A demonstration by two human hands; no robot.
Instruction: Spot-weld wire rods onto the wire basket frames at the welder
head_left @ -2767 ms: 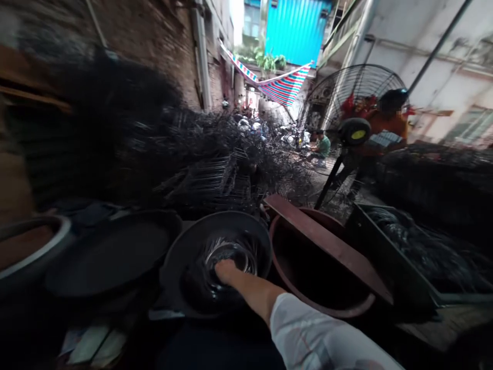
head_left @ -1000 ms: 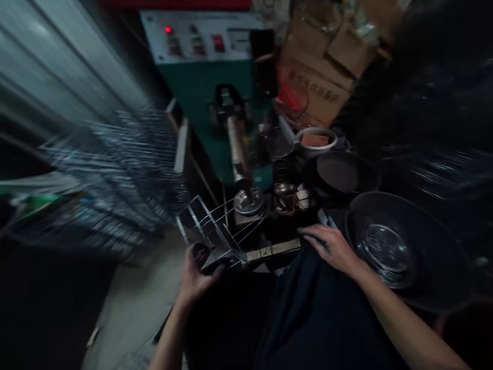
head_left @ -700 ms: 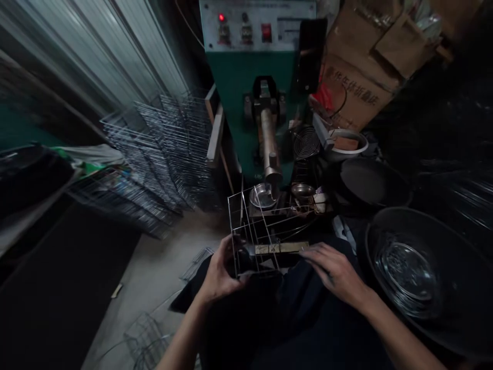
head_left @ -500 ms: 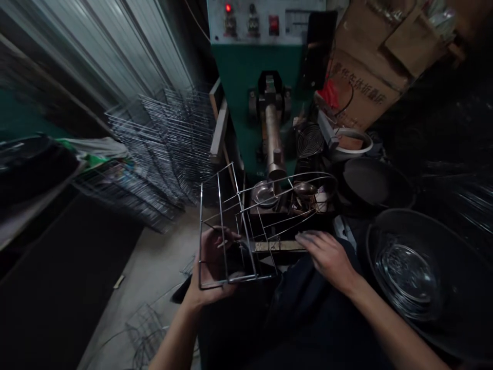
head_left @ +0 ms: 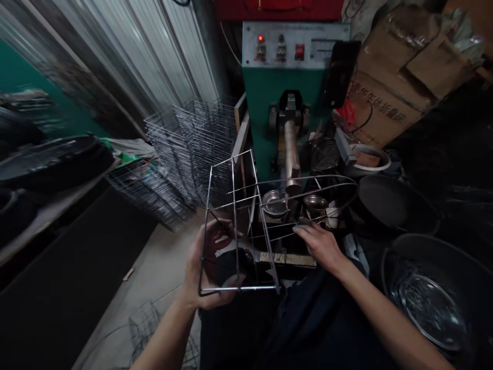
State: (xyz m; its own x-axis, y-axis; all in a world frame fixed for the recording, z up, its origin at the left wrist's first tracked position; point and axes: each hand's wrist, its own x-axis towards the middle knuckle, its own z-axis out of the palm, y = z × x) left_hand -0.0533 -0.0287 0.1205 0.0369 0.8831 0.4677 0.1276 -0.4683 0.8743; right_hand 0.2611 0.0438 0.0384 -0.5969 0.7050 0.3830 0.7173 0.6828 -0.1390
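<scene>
While the left hand (head_left: pixel 210 262) clenches a wire rack (head_left: pixel 239 289), the right hand (head_left: pixel 318 245) rests open on it.

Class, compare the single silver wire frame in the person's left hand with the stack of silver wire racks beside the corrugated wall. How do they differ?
The silver wire frame is one piece, while the stack of silver wire racks holds many pieces pressed close together. The frame is lifted in the left hand; the stack stands lower, beyond it. The frame's wires look widely spaced; the stack looks like dense mesh. Both are made of thin, shiny metal wire.
</scene>
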